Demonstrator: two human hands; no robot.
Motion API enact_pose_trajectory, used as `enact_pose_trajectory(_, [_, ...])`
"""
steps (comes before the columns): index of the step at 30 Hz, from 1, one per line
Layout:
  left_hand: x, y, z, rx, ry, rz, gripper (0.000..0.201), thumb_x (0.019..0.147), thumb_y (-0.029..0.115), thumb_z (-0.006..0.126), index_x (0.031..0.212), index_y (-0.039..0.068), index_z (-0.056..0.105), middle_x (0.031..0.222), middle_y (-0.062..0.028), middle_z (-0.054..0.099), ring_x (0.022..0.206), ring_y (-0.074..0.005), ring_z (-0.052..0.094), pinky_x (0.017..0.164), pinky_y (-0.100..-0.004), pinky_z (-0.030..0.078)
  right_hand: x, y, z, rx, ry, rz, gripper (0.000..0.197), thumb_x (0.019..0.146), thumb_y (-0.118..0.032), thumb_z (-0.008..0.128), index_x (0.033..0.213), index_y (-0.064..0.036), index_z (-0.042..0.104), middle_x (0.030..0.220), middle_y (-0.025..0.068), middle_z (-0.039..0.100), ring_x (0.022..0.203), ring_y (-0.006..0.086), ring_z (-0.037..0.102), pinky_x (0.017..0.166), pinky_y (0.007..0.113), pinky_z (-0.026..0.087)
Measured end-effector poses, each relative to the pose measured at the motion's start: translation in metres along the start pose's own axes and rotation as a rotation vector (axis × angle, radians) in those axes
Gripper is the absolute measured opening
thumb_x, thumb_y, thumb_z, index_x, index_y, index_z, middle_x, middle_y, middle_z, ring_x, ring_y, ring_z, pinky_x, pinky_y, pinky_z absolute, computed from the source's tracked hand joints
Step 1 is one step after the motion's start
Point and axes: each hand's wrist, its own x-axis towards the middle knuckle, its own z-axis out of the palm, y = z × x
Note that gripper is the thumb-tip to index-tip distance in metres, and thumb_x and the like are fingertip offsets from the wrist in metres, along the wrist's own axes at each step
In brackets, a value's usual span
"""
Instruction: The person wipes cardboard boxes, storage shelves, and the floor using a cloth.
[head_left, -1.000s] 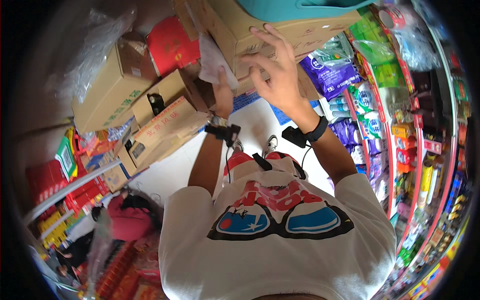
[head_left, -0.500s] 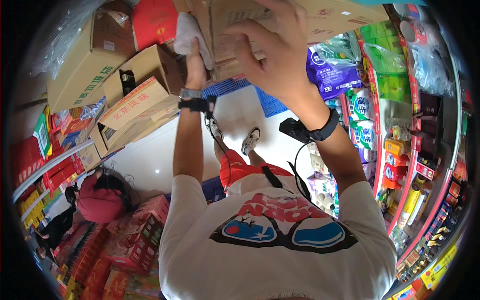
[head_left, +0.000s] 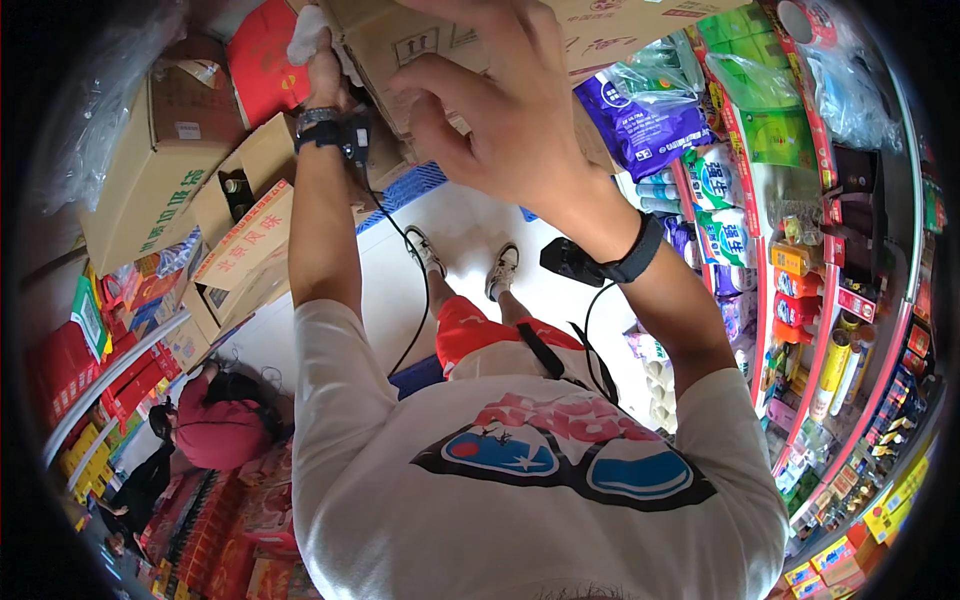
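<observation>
Beside a cardboard box (head_left: 385,42), white cloth (head_left: 305,36) lies within the clamped left fingers (head_left: 323,66), right fingers (head_left: 452,84) curled apart.

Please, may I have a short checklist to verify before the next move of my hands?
1. Cloth held by the left hand: ok, it is in the grip.
2. Right hand holding nothing: ok, fingers spread, no object visible in it.
3. Right hand touching the large cardboard box behind it: cannot tell from this view.
4. Cable at the left wrist tucked away: not ok, it hangs loose.
5. Smaller carton left of the left forearm closed: not ok, its top is open.
</observation>
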Motion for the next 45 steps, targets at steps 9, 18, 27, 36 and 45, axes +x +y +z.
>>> enact_pose_trajectory(9, [-0.154,-0.04,0.035,0.005,0.142,0.041,0.076,0.124,0.058,0.057,0.166,-0.005,0.06,0.156,-0.0155,0.073,0.139,-0.0287,0.072,0.122,-0.0431,0.057,0.0,-0.015,-0.005,-0.038,0.124,-0.062,0.015,0.088,-0.004,0.079,0.103,-0.0054,0.079,0.166,0.0188,0.062,0.156,0.0471,0.053,0.125,0.059,0.047])
enact_pose_trajectory(18, [-0.288,-0.07,0.051,-0.139,0.216,-0.132,0.06,0.125,0.052,0.058,0.165,0.009,0.062,0.16,-0.0083,0.073,0.143,-0.0272,0.07,0.119,-0.0503,0.057,-0.007,-0.035,-0.042,-0.071,0.107,-0.119,0.015,0.098,-0.014,0.076,0.111,-0.0091,0.082,0.167,0.0159,0.063,0.159,0.046,0.053,0.128,0.06,0.047])
enact_pose_trajectory(27, [-0.292,-0.06,0.054,-0.186,0.235,-0.208,0.074,0.123,0.066,0.05,0.178,0.017,0.051,0.173,-0.0081,0.064,0.158,-0.0331,0.058,0.132,-0.0644,0.041,0.0,-0.037,-0.061,-0.046,0.08,-0.136,0.005,0.096,-0.013,0.078,0.099,-0.0107,0.08,0.167,0.0073,0.066,0.16,0.0386,0.054,0.127,0.056,0.048])
enact_pose_trajectory(36, [-0.212,-0.05,0.025,-0.32,0.105,-0.261,0.07,0.126,0.057,0.049,0.174,0.006,0.053,0.167,-0.0123,0.068,0.151,-0.0356,0.064,0.133,-0.0494,0.048,0.004,-0.041,-0.051,-0.085,0.085,-0.053,0.007,0.091,-0.009,0.082,0.098,-0.0102,0.081,0.167,0.008,0.065,0.16,0.0394,0.055,0.126,0.055,0.049])
enact_pose_trajectory(45, [-0.07,0.059,-0.038,-0.189,-0.019,-0.132,0.056,0.124,0.057,0.053,0.159,0.013,0.064,0.15,-0.0114,0.074,0.137,-0.0319,0.07,0.12,-0.0465,0.056,0.03,-0.071,-0.024,-0.074,0.167,0.049,0.012,0.086,-0.007,0.082,0.098,-0.0091,0.081,0.164,0.0106,0.067,0.159,0.0424,0.056,0.123,0.057,0.051])
